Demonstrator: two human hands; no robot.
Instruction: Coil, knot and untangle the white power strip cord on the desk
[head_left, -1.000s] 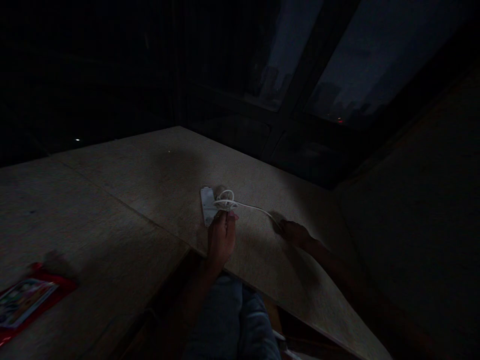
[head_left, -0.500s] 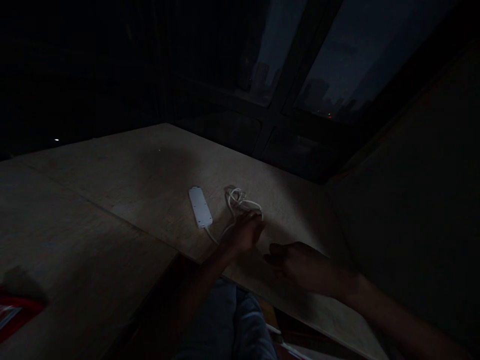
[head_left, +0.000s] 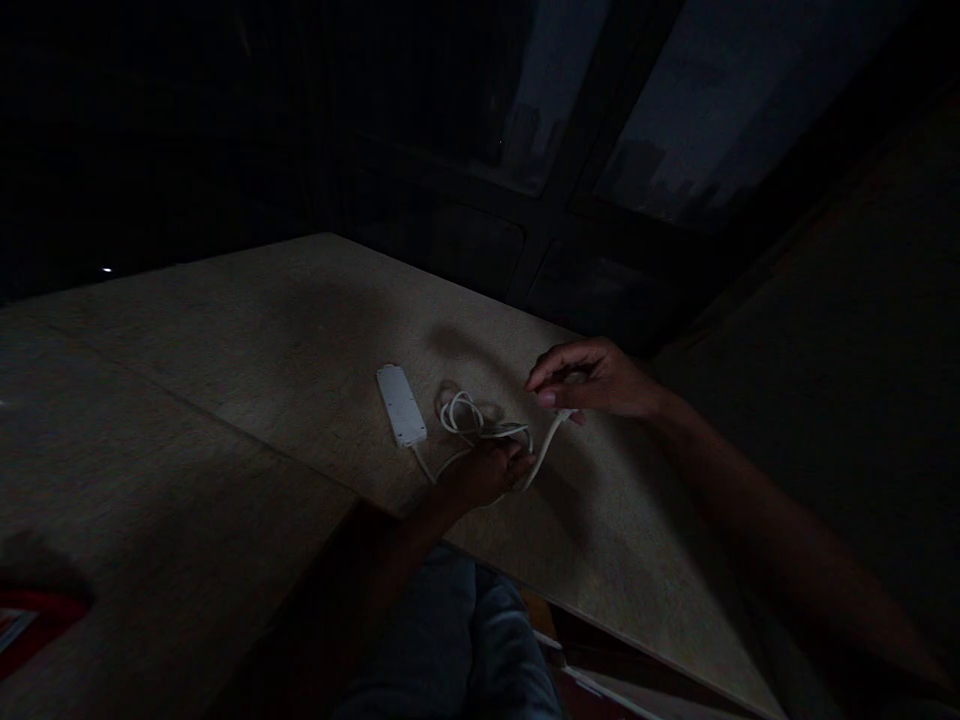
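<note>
A white power strip (head_left: 401, 408) lies on the pale tabletop, the face turned up showing no sockets. Its white cord (head_left: 463, 412) runs from the near end into loose loops to the right. My left hand (head_left: 491, 473) is low over the table, closed on the looped cord, its fingers partly in shadow. Raised to the right, my right hand (head_left: 600, 378) grips the cord's end part, which rises toward it from beside my left hand. The end itself is mostly hidden in the fingers.
The room is very dark. A red item (head_left: 37, 625) is at the table's left edge. Dark window frames (head_left: 555, 215) stand beyond the tabletop (head_left: 247, 320). My legs (head_left: 450, 640) are below the near edge, beside an open space holding pale items.
My right hand has moved up and forward from near the table's front edge, with a length of cord now stretched up to it. My left hand stays low at the loops, which have shifted slightly.
</note>
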